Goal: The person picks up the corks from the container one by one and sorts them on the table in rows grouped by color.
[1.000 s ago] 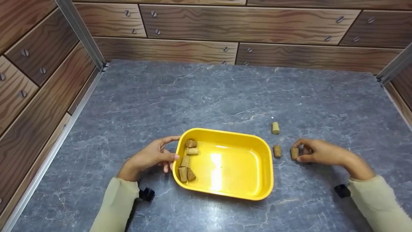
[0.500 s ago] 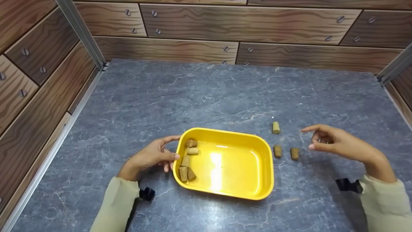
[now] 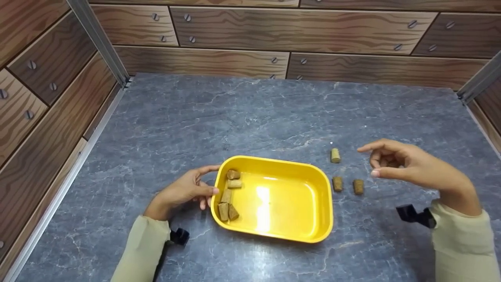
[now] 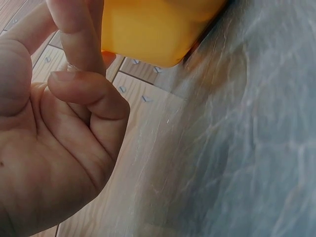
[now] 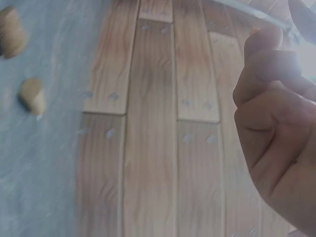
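Observation:
A yellow plastic tub [image 3: 274, 231] stands on the table, with several cork stoppers [image 3: 227, 195] gathered along its left end. My left hand [image 3: 186, 190] grips that end, thumb on the rim and index finger against the outer wall. Right of the tub lie three more corks: a paler one [image 3: 335, 155] farther back, a brown one [image 3: 337, 184] near the tub wall and another [image 3: 358, 187] beside it. Above and right of these hovers my right hand [image 3: 407, 164], holding nothing, index finger and thumb apart. Two corks [image 5: 32, 96] appear blurred in the right wrist view.
The table top [image 3: 235, 113] is grey marble-patterned. Wood-print panels [image 3: 293, 31] wall it at the back and both sides, with metal posts [image 3: 100, 39] at the corners. Black camera mounts [image 3: 415, 215] stick out from the wrists.
My right hand has let go of the rightmost cork, which stays on the table. The hand drew back rightward, then rose and shifted slightly left. The left hand and tub are practically still.

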Motion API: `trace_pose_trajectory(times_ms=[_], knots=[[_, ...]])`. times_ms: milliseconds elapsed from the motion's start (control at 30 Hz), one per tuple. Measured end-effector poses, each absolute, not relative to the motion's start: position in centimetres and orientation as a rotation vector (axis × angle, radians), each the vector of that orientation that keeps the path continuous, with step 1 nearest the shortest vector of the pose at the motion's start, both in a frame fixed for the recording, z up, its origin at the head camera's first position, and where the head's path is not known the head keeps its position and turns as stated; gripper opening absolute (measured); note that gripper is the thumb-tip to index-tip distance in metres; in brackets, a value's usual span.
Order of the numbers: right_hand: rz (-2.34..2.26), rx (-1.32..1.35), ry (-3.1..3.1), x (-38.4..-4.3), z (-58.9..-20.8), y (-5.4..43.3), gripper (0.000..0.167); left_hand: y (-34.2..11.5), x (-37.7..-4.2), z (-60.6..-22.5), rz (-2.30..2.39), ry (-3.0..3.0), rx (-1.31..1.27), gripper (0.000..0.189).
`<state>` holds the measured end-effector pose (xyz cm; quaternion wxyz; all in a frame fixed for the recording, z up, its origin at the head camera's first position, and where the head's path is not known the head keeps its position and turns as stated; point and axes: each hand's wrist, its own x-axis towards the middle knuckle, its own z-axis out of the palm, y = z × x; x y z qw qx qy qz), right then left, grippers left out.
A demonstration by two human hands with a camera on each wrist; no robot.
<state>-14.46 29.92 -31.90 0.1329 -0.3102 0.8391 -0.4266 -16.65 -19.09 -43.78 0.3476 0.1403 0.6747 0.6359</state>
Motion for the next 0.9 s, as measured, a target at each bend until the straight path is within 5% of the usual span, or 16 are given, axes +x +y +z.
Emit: trace_pose_trajectory(times_ms=[467,900], knots=[[-1.122,-1.265,2.422,-15.5,-28.9,23.6,0.047,-18.9,-16.6,-43.7,1.666,1.724,0.336,0.077],[-0.989,-1.298,2.292,-17.0,-29.5,16.0,0.039,-18.9,-16.6,-43.8,1.671,1.717,0.344,0.078]])
